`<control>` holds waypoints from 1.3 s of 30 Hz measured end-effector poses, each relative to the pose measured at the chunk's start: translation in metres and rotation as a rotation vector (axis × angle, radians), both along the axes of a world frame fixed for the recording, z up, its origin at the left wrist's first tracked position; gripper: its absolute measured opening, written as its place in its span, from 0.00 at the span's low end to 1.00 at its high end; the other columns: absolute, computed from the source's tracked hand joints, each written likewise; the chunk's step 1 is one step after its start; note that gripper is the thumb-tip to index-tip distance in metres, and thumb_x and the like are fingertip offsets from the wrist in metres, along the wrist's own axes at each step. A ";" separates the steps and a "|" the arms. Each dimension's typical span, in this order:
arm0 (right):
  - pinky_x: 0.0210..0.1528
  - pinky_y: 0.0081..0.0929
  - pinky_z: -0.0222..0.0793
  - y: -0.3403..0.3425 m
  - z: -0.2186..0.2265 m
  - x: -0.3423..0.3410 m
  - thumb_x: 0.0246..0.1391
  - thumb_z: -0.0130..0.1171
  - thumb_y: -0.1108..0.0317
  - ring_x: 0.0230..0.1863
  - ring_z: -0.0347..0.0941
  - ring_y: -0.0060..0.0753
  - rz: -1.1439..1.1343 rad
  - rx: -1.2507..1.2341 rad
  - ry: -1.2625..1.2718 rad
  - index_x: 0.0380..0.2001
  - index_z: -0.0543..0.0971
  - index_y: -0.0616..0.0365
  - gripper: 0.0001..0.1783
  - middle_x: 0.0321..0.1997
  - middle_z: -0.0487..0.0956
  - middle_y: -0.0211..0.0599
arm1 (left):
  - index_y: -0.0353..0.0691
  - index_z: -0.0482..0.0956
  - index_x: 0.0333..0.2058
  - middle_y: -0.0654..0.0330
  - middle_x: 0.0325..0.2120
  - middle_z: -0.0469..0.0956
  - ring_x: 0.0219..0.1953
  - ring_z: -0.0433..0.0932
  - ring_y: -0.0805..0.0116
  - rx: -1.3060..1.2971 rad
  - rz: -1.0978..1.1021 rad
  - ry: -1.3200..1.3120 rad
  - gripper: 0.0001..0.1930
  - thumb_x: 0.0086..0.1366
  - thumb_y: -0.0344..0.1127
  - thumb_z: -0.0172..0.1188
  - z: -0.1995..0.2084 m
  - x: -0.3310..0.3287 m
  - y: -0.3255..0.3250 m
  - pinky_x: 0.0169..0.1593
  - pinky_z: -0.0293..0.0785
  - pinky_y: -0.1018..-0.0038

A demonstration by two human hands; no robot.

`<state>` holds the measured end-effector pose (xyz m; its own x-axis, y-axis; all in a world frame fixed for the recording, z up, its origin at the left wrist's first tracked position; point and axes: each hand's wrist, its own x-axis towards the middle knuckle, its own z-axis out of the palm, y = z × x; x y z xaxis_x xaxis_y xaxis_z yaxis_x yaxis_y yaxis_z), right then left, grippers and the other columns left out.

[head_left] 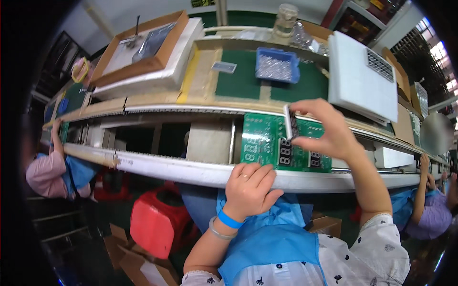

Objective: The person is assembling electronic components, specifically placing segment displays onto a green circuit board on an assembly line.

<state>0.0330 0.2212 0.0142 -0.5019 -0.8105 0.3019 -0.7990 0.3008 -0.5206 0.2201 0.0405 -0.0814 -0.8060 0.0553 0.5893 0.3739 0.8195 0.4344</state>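
A green circuit board (pixel 262 131) lies across the two rails of the line in front of me. Dark display modules with digit segments stand on it, one (pixel 285 153) near its middle and one (pixel 315 159) further right. Above the board, my right hand (pixel 329 128) pinches another display module (pixel 289 122) between thumb and fingers, tilted on edge with its white side to the left. Wearing a ring, my left hand (pixel 250 189) rests on the near rail (pixel 191 170), fingers laid at the board's front edge and thumb apart. I see nothing held in it.
Beyond the line, a blue tray (pixel 297 71) contains small clear parts. White foam sheets (pixel 355 78) stand to its right; a cardboard tray (pixel 164 52) on foam lies far left. A red stool (pixel 151 224) is below. Co-workers sit at left (pixel 45 174) and right (pixel 431 212).
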 end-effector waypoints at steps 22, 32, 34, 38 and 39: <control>0.57 0.43 0.60 -0.066 -0.045 0.069 0.39 0.76 0.61 0.53 0.70 0.44 -0.044 0.213 0.227 0.49 0.85 0.50 0.29 0.53 0.79 0.35 | 0.37 0.83 0.33 0.54 0.39 0.83 0.47 0.77 0.57 0.115 0.205 0.124 0.26 0.69 0.58 0.53 -0.019 0.019 -0.035 0.56 0.66 0.55; 0.56 0.42 0.60 -0.071 -0.041 0.075 0.39 0.76 0.61 0.53 0.70 0.44 -0.072 0.250 0.251 0.48 0.85 0.52 0.28 0.53 0.79 0.36 | 0.37 0.84 0.34 0.55 0.41 0.84 0.45 0.79 0.58 0.132 0.212 0.122 0.30 0.74 0.60 0.46 -0.021 0.020 -0.035 0.56 0.65 0.56; 0.58 0.42 0.61 -0.071 -0.038 0.077 0.39 0.76 0.62 0.53 0.71 0.44 -0.087 0.276 0.252 0.49 0.84 0.52 0.29 0.53 0.79 0.37 | 0.37 0.84 0.34 0.55 0.41 0.84 0.45 0.79 0.59 0.135 0.213 0.124 0.30 0.74 0.60 0.46 -0.021 0.019 -0.034 0.56 0.65 0.56; 0.59 0.42 0.62 -0.073 -0.039 0.080 0.39 0.75 0.63 0.54 0.71 0.46 -0.103 0.292 0.241 0.50 0.84 0.53 0.29 0.54 0.79 0.37 | 0.37 0.84 0.34 0.55 0.40 0.84 0.46 0.78 0.59 0.128 0.222 0.127 0.30 0.74 0.60 0.46 -0.023 0.021 -0.035 0.56 0.65 0.57; 0.59 0.42 0.62 -0.073 -0.039 0.080 0.39 0.75 0.63 0.54 0.71 0.46 -0.102 0.294 0.242 0.50 0.84 0.53 0.29 0.54 0.79 0.37 | 0.37 0.84 0.34 0.55 0.40 0.84 0.46 0.78 0.59 0.130 0.223 0.127 0.30 0.74 0.60 0.46 -0.023 0.021 -0.035 0.56 0.65 0.57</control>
<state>0.1129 0.1481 -0.0247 -0.5270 -0.8298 0.1836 -0.8465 0.4931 -0.2008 0.2406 0.0056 -0.1044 -0.7091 -0.1979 0.6768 0.2485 0.8281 0.5025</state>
